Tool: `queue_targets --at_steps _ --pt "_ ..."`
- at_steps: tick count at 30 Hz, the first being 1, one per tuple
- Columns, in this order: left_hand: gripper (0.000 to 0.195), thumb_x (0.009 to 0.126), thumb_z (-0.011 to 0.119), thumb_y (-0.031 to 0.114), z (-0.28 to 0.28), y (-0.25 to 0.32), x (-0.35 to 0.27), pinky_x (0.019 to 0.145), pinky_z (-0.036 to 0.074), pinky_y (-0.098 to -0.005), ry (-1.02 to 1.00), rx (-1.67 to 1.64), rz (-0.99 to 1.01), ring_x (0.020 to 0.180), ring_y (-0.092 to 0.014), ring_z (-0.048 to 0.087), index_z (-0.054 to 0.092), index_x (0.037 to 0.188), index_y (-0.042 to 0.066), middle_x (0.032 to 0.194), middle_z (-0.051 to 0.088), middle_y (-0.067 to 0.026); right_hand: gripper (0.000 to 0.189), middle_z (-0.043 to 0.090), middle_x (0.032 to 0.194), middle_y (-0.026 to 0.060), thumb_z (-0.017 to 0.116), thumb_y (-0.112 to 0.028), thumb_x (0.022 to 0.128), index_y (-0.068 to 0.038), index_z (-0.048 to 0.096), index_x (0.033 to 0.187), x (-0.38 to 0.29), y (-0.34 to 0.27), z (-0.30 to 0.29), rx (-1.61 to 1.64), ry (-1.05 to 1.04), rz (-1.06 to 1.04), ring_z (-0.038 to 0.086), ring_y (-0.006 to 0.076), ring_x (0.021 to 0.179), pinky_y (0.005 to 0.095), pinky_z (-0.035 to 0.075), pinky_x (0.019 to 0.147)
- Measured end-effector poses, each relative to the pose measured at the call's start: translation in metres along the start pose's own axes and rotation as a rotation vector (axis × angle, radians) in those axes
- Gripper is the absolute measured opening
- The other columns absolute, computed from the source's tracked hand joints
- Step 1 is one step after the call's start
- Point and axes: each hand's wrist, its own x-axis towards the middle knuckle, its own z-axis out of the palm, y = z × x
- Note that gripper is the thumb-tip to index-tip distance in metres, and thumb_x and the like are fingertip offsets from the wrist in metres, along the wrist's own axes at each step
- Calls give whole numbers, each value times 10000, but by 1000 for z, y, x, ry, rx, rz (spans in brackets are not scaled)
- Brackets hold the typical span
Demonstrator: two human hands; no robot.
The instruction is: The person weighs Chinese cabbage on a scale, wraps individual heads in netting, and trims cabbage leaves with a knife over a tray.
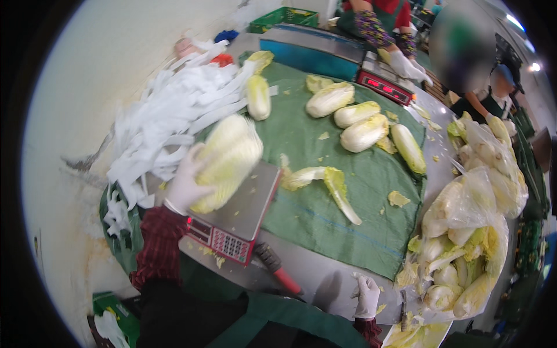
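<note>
My left hand (pixel 187 182), in a white glove, grips a large napa cabbage (pixel 230 161), blurred, over the steel pan of a digital scale (pixel 250 209). Low at the right, my gloved right hand (pixel 366 296) is near the metal table's front edge, its fingers bent; whether it holds anything small is unclear. A tool with a red handle (pixel 285 278) lies beside the scale. Several napa cabbages (pixel 363 132) rest on a green woven cloth (pixel 322 235), with loose leaves (pixel 341 195) nearer me.
White foam strips (pixel 165 113) are heaped at the left by the wall. Clear bags of cabbages (pixel 470 256) stand at the right, near a knife-like tool (pixel 404 309). A second scale (pixel 385 87) stands at the back, where a co-worker's gloved hands (pixel 404 65) are; another person stands at the right.
</note>
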Motion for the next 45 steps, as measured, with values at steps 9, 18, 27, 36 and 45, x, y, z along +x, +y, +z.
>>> queue_targets --at_steps 9,18,27,36,45 --pt "790 649 775 379 -57 9 -58 1023 332 -433 -107 248 -71 1266 -372 382 447 1361 280 1424 335 -193 231 590 676 25 569 -168 892 42 651 945 -14 -32 41 -102 -280 -167 438 50 478 193 385 438" --pt "681 692 736 361 -120 59 -62 1027 341 -439 253 221 -73 1242 -434 402 493 1323 289 1374 362 -291 243 500 610 13 613 -194 852 34 667 915 -30 -29 33 -214 -261 -138 416 55 472 188 370 422" --pt "813 562 765 182 18 -31 -70 1045 351 -371 -88 -32 -284 1268 -348 407 489 1327 195 1389 350 -269 214 488 536 12 588 -165 861 28 674 898 -28 -18 21 -220 -248 -33 430 81 436 206 370 430" --pt "553 785 586 51 53 -54 61 897 477 -361 73 -1516 -605 1027 -248 592 429 1314 21 1201 561 -136 212 541 594 11 603 -194 872 5 675 881 -10 -4 8 -26 -166 101 469 74 469 212 389 447" --pt "543 784 671 239 206 -255 381 870 478 -350 22 -1383 -639 912 -255 615 491 1243 12 1127 594 -158 237 597 673 7 585 -244 879 -27 676 903 8 28 -30 52 59 216 501 67 492 227 437 451"
